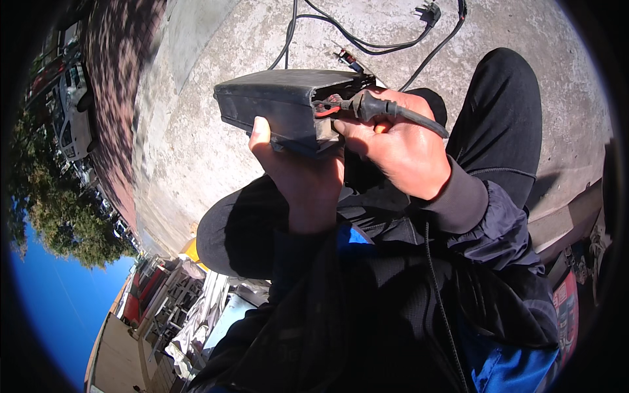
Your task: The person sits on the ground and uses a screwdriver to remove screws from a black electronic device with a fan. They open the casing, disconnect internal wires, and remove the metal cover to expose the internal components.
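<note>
In front of me, my left hand [298, 173] grips a long black box-shaped housing [265, 108] from below, its thumb pressed on the near side. The housing's right end is open, and red and dark wires [326, 108] show inside. A thick black cable [422, 121] with a ribbed strain relief [370, 106] leads out of that end. My right hand [409, 141] is closed about the strain relief, its thumb close to the opening's lower edge. A small orange bit shows between the right fingers; what it belongs to is hidden.
Beyond the housing, a black cord with a plug [429, 13] and a small part with red bits [349, 61] lie on the concrete ground [223, 39]. My bent legs [504, 118] flank the work. Piled white material [203, 308] lies at the lower left.
</note>
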A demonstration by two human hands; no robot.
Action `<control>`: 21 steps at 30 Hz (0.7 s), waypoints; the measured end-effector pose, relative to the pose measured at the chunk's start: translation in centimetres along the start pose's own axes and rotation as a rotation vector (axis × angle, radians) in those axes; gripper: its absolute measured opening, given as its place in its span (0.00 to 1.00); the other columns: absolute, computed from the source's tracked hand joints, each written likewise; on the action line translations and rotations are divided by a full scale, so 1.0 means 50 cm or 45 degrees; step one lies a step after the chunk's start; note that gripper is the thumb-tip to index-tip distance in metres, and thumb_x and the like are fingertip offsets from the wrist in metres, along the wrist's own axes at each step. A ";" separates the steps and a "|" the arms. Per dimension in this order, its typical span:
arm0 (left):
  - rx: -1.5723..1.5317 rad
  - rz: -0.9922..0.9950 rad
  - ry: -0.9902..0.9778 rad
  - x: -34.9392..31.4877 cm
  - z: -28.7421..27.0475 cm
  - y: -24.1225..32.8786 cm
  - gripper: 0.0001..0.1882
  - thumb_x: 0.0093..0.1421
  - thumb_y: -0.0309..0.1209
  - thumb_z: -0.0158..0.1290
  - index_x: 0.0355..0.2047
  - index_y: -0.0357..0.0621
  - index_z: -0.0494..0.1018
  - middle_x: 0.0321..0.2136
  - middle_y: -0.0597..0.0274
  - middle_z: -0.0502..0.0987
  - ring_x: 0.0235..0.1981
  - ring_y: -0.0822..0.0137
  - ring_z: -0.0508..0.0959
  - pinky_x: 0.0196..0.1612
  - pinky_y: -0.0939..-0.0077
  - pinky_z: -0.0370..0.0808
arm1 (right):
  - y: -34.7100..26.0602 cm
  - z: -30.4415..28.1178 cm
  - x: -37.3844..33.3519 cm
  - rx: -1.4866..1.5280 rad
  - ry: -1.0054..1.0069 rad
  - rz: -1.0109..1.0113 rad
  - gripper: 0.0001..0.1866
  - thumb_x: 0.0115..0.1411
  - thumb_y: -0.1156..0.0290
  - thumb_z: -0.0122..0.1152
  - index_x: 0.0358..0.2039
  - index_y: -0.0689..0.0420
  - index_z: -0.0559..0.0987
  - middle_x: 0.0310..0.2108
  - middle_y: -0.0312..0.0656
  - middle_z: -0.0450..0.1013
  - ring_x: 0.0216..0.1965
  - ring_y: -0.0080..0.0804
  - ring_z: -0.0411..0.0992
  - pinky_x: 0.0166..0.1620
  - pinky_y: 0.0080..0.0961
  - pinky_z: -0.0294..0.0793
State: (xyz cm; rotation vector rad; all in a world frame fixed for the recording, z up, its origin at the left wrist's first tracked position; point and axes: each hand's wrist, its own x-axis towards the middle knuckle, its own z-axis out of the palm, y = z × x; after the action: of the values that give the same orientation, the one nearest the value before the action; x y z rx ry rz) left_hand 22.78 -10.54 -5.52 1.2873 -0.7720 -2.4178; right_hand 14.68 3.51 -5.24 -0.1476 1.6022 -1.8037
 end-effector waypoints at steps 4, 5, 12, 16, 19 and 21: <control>0.017 -0.033 -0.037 0.002 -0.003 0.001 0.35 0.72 0.62 0.41 0.59 0.44 0.74 0.52 0.57 0.80 0.54 0.57 0.80 0.57 0.57 0.78 | -0.007 -0.010 0.007 0.184 -0.129 0.128 0.09 0.68 0.74 0.69 0.42 0.68 0.84 0.26 0.33 0.77 0.25 0.16 0.70 0.29 0.18 0.68; -0.016 -0.054 -0.055 0.001 -0.004 0.002 0.36 0.72 0.62 0.41 0.59 0.43 0.74 0.52 0.56 0.80 0.53 0.57 0.81 0.57 0.57 0.78 | -0.012 -0.020 0.008 0.147 -0.217 0.220 0.13 0.69 0.76 0.66 0.50 0.69 0.83 0.26 0.33 0.75 0.26 0.17 0.71 0.31 0.18 0.71; -0.082 -0.122 -0.093 -0.006 -0.003 -0.003 0.38 0.71 0.67 0.41 0.61 0.46 0.74 0.55 0.56 0.79 0.56 0.54 0.79 0.58 0.51 0.77 | -0.043 -0.087 0.015 0.280 -0.380 0.253 0.21 0.69 0.74 0.66 0.58 0.73 0.79 0.25 0.33 0.76 0.28 0.19 0.77 0.35 0.17 0.74; -0.263 -0.191 -0.090 -0.002 -0.007 -0.004 0.38 0.67 0.63 0.53 0.64 0.46 0.73 0.58 0.53 0.79 0.59 0.48 0.79 0.63 0.45 0.77 | -0.049 -0.099 0.021 0.299 -0.287 0.184 0.20 0.70 0.74 0.66 0.58 0.73 0.79 0.27 0.35 0.78 0.29 0.18 0.77 0.34 0.16 0.74; -0.223 -0.225 -0.178 0.003 -0.011 -0.001 0.37 0.69 0.63 0.52 0.64 0.48 0.74 0.59 0.53 0.79 0.61 0.50 0.78 0.65 0.44 0.75 | -0.042 -0.097 0.024 0.375 -0.279 0.086 0.21 0.70 0.72 0.69 0.60 0.67 0.80 0.29 0.33 0.78 0.30 0.16 0.77 0.34 0.14 0.74; -0.230 -0.249 -0.175 0.003 -0.010 -0.002 0.34 0.70 0.61 0.52 0.63 0.48 0.75 0.59 0.55 0.79 0.62 0.51 0.78 0.65 0.45 0.75 | -0.036 -0.096 0.026 0.314 -0.269 0.064 0.20 0.70 0.73 0.68 0.59 0.67 0.80 0.30 0.34 0.79 0.31 0.17 0.77 0.36 0.15 0.75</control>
State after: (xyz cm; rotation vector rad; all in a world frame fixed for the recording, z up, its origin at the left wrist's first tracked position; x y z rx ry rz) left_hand 23.13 -10.71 -5.91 1.1859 -0.4659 -2.6826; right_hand 10.48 6.73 -5.18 -0.1757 1.2174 -1.8622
